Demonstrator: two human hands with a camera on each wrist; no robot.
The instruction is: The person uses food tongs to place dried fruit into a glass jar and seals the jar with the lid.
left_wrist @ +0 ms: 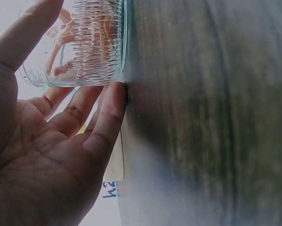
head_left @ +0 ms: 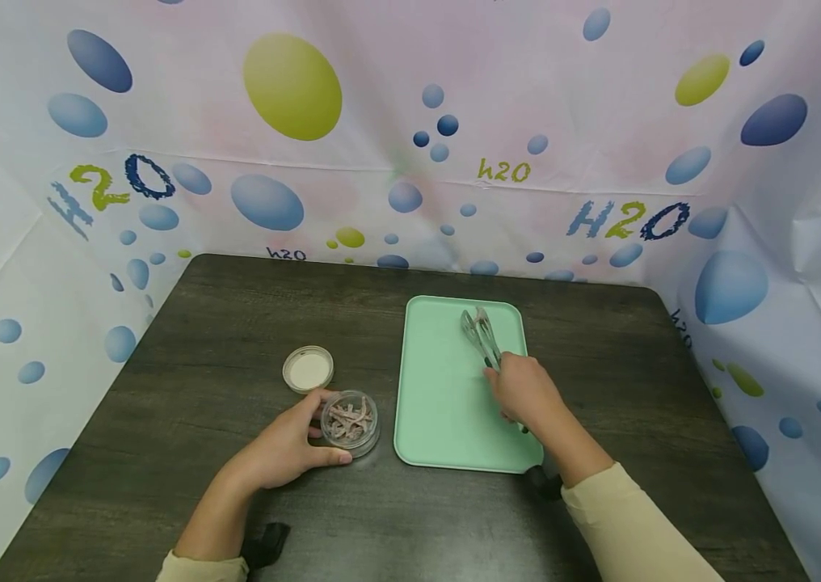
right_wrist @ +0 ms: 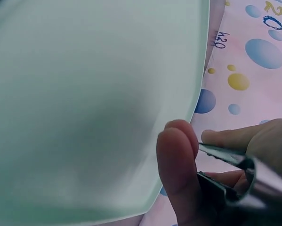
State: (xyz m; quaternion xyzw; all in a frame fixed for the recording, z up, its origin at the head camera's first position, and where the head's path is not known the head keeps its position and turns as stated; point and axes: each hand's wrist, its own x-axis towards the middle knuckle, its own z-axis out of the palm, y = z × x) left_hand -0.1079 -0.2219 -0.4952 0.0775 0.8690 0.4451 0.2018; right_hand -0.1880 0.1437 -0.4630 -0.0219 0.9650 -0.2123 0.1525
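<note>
A dark wood-grain table spreads before you, backed by a pale sheet printed with spots and "H2O". Your left hand grips a glass jar of pinkish strips, thumb and fingers on opposite sides, near 1 round lid. Your right hand has its fingers closed around metal tongs above the green tray, a pale piece showing at their tips.

Head view evenly bright, dull sheen on bench. Wrist views hazy: bench blurry beside left hand, tray softly shadowed beside right hand.
</note>
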